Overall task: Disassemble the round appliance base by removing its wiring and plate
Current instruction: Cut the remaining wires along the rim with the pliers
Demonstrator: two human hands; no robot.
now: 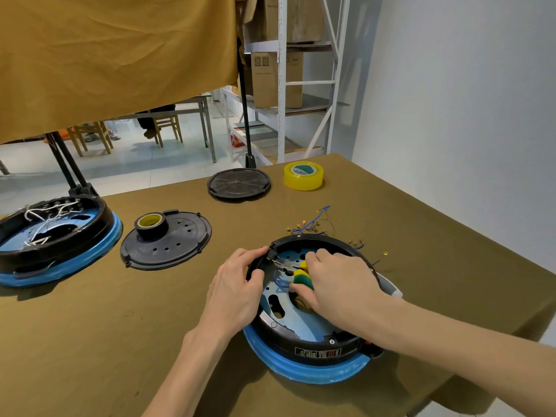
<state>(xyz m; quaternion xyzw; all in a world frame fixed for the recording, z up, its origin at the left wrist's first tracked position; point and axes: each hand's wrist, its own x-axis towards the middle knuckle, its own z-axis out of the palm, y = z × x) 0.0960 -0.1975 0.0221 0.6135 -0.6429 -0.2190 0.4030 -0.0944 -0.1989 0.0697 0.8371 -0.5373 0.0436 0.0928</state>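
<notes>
Wiring is being cut from the round appliance base at the table's near right, it appears; the plate is judged next. Its far-left rim is gripped by the left hand, while yellow-green pliers are clenched in the right hand, jaws reaching left toward blue wires.

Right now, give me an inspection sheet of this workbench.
Surface: table under an olive cloth.
Job's things: round base, black shell on a blue ring, its blue inner plate exposed; pliers with yellow-green handles inside it.
Clutter: second base far left; two black round covers; black tape roll on the nearer cover; yellow tape roll.
Grippers: left hand grips the base's rim; right hand holds the pliers.
Cables: loose blue wires behind the base.
Surroundings: hanging cloth, shelving, boxes.
</notes>
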